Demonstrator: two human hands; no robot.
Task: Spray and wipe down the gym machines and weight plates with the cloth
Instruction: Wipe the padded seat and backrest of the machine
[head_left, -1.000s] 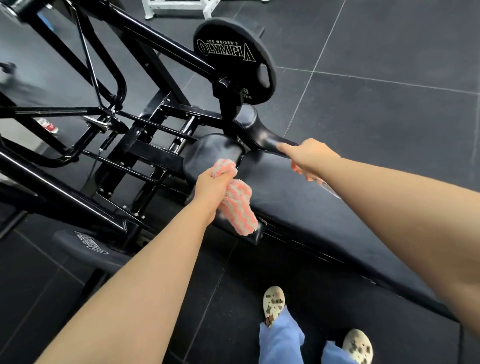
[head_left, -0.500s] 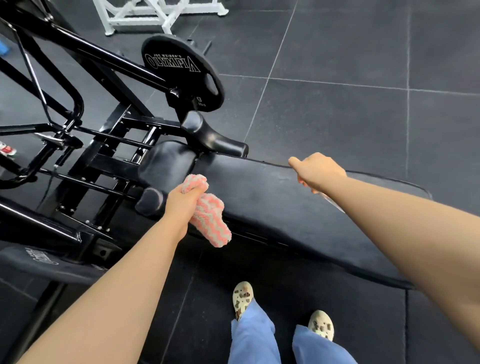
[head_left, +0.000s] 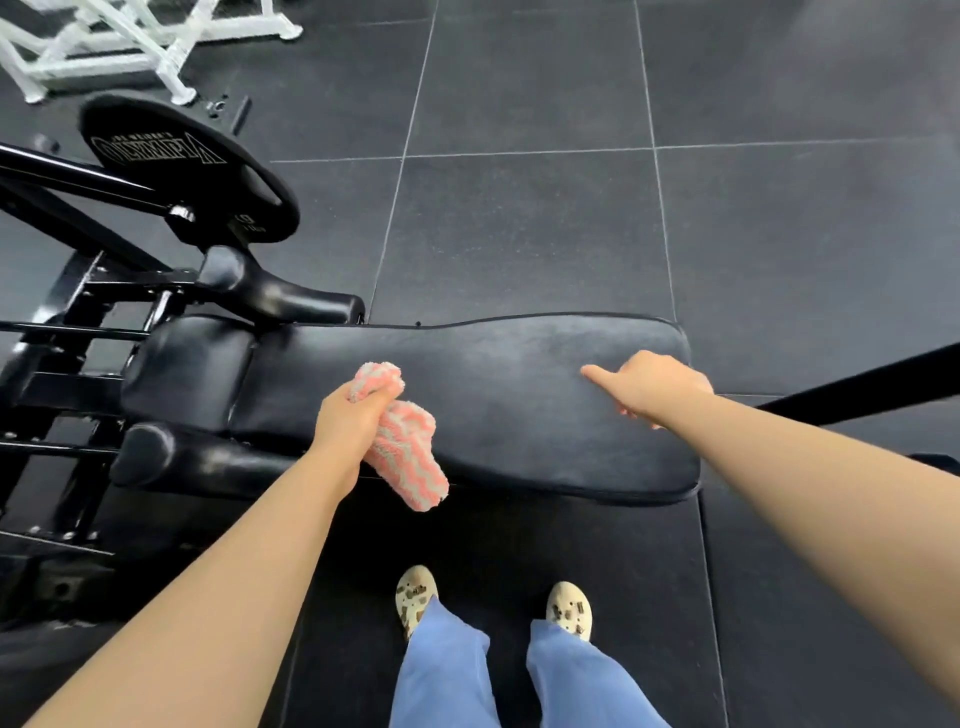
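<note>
Head view only. Left hand fisted round pink-and-white cloth, fingers curled tight on the bunched upper part, free end dangling over near edge of bench pad. Probably bunched like that to keep cloth off the pad while spray goes down. Right hand out over the pad's right end, index finger extended, other fingers curled under; looks closed on something small, likely the sprayer, but object hidden beneath the hand, so cannot tell what is held. Faint pale haze across pad middle, possibly spray mist or glare. Judged step: spraying pad, wipe not yet begun.

Counts: one cloth, one long bench pad, one weight plate loaded on black machine frame far left, two hands, two patterned shoes. White rack top left, well apart from bench. Dark rubber floor tiles all round.
</note>
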